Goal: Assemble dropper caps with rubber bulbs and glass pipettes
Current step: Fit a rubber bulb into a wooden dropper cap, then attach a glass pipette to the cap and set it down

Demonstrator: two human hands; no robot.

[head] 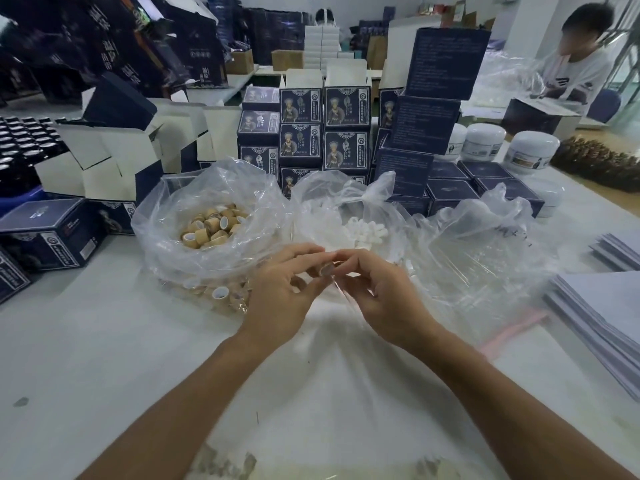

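left hand [280,289] + right hand [384,296]: pinch cap [326,270] | box [300,105] print unreadable

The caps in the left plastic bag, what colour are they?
Tan, bamboo-like outside with white inner liners; the caps show best in the head view.

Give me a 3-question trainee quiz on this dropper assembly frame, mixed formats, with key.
1. True or false: the bag of bamboo caps lies to the right of the bag of white rubber bulbs.
2. Which hands hold the cap being assembled? A) left only B) right only C) both
3. Fill in: the white jars stand beside stacked dark blue ____.

Key: 1 false; 2 C, left hand and right hand meet on it; 3 boxes.
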